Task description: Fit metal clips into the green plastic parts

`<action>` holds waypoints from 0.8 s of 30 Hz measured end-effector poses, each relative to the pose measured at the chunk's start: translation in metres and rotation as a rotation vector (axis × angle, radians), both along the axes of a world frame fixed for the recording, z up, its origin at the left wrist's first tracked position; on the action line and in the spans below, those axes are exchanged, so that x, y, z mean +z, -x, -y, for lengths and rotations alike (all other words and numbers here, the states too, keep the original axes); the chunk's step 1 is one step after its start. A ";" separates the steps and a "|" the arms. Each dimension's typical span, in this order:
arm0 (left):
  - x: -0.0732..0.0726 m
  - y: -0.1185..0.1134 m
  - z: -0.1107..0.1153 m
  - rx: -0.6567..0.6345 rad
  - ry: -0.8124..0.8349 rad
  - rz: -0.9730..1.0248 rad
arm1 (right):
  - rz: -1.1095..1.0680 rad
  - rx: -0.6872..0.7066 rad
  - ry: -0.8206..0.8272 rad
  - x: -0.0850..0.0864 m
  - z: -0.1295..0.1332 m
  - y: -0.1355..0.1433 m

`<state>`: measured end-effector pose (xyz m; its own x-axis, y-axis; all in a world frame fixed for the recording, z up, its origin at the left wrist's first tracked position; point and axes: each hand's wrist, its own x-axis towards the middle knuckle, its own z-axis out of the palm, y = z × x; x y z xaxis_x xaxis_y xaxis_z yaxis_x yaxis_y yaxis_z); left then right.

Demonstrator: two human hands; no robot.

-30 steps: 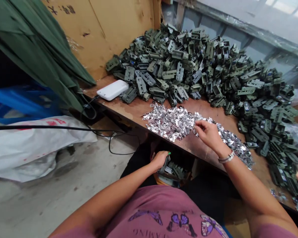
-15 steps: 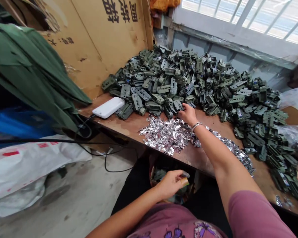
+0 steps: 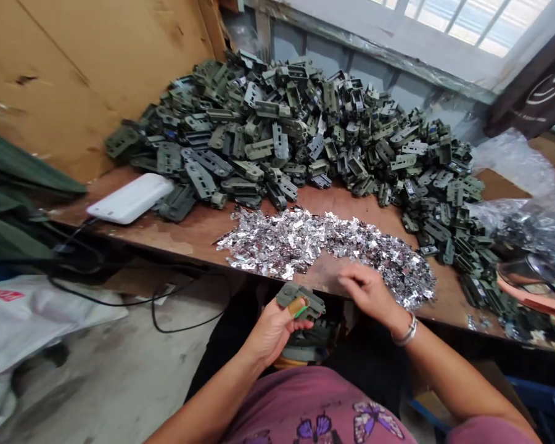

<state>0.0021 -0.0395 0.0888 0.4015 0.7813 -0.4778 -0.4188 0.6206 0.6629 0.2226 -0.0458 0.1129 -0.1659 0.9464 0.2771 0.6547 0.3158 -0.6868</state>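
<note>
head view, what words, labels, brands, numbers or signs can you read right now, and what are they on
No word or number reads clearly.
Black bag: a white smile-like mark, with small lettering below it too blurred to read.
White sack: red printing, too blurred to read.
Pink-purple shirt: butterfly prints, no readable words.

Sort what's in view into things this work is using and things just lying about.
Likely part of the work:
green part in the left hand
silver pieces beside the right hand
heap of green parts

Probably just lying about:
white device
white sack
clear plastic
</note>
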 end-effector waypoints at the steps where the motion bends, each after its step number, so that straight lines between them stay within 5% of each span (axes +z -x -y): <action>1: 0.000 -0.002 0.002 -0.015 -0.001 -0.039 | 0.119 -0.089 -0.006 -0.002 -0.008 -0.013; 5: 0.004 -0.006 0.010 -0.073 -0.047 -0.188 | 0.630 -0.227 0.163 -0.006 -0.039 -0.042; 9: 0.004 -0.003 0.015 -0.160 -0.166 -0.307 | 0.805 -0.203 0.274 -0.004 -0.042 -0.038; 19: 0.000 0.003 0.015 -0.153 -0.366 -0.450 | 0.617 -0.105 0.279 -0.008 -0.025 -0.040; 24: 0.008 -0.006 0.013 -0.098 -0.492 -0.502 | 0.196 0.012 0.229 0.007 -0.003 -0.011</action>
<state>0.0077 -0.0527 0.0971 0.3052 0.9254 -0.2249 0.0532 0.2192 0.9742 0.2338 -0.0426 0.1203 -0.2064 0.9783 0.0180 0.7792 0.1755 -0.6018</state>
